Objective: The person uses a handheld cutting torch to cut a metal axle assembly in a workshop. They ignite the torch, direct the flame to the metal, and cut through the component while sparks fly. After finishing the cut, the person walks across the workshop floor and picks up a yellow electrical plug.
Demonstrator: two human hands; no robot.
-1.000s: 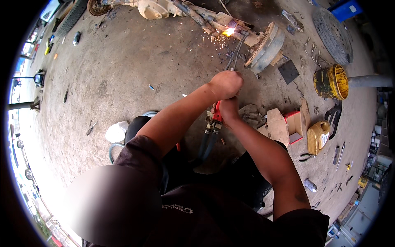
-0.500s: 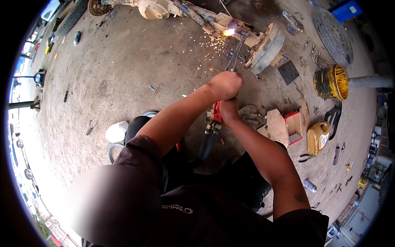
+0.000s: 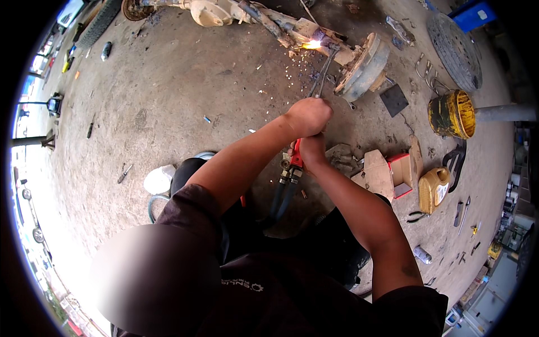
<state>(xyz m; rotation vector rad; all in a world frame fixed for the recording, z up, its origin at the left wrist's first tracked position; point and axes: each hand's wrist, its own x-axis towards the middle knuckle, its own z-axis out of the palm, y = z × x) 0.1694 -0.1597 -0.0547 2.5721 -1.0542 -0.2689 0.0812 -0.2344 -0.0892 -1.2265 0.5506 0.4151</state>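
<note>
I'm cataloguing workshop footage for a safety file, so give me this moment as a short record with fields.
Left hand: closed around the torch, ahead of the right
Right hand: closed at the torch's red handle
Flame: bright, at the rusty axle
Sparks: scattered below the flame in the picture
Hoses: attached to the torch's rear
Right side: yellow-and-black bucket, open cardboard box, gold jug

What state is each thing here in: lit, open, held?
Red-handled metal torch: lit
Left hand: closed on torch
Right hand: closed on torch
Rusty tan metal axle: bright flame against it
Brown cardboard box with red edges: open, flaps spread
Round yellow-and-black bucket: uncovered
Gold plastic jug: cap state unclear
</note>
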